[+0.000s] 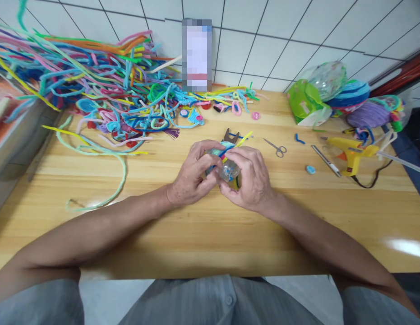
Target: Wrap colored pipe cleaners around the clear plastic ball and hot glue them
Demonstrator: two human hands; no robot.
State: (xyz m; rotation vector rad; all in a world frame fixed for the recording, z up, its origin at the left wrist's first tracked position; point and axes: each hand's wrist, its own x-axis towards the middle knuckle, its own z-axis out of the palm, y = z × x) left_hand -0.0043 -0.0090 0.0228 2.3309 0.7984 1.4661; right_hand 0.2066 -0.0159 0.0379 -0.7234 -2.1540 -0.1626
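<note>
Between both hands, above the middle of the wooden table, is a small clear plastic piece (229, 171) with coloured pipe cleaners around it. My left hand (197, 174) grips it from the left, its fingers bent over the top. From the right, my right hand (248, 176) holds the same piece, thumb below and fingers above. A yellow pipe cleaner (244, 139) sticks out up and to the right past my right fingertips. A blue strand lies close to the fingertips. Just behind the hands are the dark handles of pliers (232, 135). My fingers hide much of the held piece.
A large heap of pipe cleaners (104, 85) covers the back left. Small scissors (277, 148), a utility knife (326, 161), a blue round cap (310, 169) and a yellow glue gun (353, 153) with its cord lie right. Behind them stand a green packet (306, 103) and wrapped balls. A phone (197, 56) leans at the wall.
</note>
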